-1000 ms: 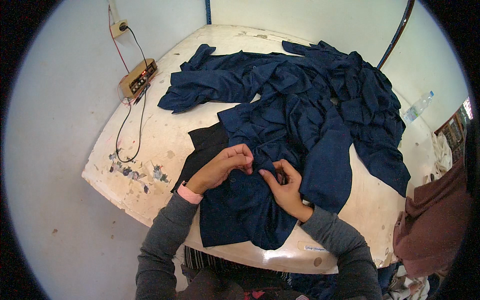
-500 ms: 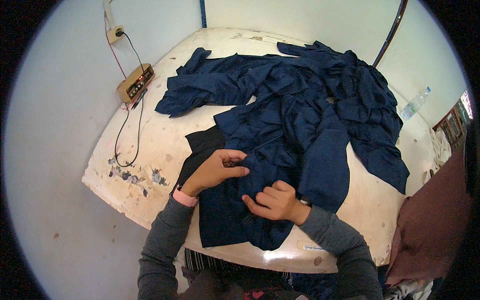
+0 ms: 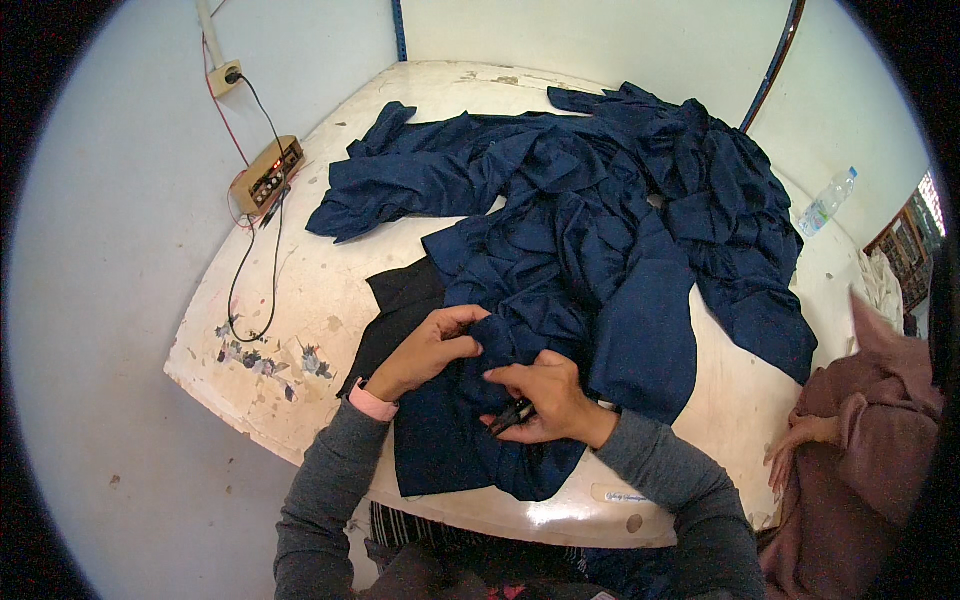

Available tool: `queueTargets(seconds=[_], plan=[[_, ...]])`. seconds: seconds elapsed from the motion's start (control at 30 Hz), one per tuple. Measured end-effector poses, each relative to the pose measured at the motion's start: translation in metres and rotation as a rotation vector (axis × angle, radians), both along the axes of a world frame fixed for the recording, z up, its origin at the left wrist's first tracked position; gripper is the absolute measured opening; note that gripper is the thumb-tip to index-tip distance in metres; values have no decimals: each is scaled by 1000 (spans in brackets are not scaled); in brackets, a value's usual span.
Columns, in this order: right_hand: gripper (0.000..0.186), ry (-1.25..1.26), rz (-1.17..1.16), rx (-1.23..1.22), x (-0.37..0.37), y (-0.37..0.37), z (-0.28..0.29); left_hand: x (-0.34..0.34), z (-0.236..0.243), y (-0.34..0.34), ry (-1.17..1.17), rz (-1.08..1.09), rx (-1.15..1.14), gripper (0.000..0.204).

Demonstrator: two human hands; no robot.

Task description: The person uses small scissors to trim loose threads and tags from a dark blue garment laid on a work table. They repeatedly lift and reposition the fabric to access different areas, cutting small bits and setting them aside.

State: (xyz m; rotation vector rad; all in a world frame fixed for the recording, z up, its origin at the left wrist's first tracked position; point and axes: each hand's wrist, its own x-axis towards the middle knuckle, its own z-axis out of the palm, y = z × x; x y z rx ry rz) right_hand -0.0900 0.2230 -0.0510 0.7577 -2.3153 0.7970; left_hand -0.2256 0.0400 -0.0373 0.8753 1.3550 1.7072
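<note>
Crumpled navy garments point(image 3: 730, 310) are spread across the worn white table, with a piece of black cloth point(image 3: 385, 310) under the nearer one. My left hand point(image 3: 430, 350), above a pink band at the wrist, pinches a fold of the navy cloth between thumb and fingers. Just right of it, my right hand point(image 3: 540, 395) is closed around a small black cutting tool point(image 3: 505, 422), which looks like thread snips and points toward the lower left. The tool lies low over the navy cloth, partly hidden by my fingers.
At the left back, a tan electrical box point(image 3: 265, 175) with cords connects to a wall socket point(image 3: 226, 78). A plastic bottle point(image 3: 828, 200) stands at the right back. Another person's hand point(image 3: 800, 440) and brown clothing point(image 3: 870, 450) are at the table's right edge.
My right hand has let go of the fold and now holds the black tool. My left hand has shifted slightly down and left. The other person's hand has appeared at the right.
</note>
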Motion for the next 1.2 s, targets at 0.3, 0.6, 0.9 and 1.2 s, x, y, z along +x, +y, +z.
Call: queueTargets(seconds=[0.3,0.6,0.9,1.2], plan=[[33,-283,-132,-643,-11,1,-10,-3,-2,-4,302,-144,-42,20],[9,-207,-126,-852,-19,5,-31,5,0,0,607,-29,-367,30],[14,-174,-104,-518,-3,2,-8,5,10,-7,716,11,-426,34],[14,-4,-245,-880,-26,16,-29,2,20,-8,283,-20,-318,19]])
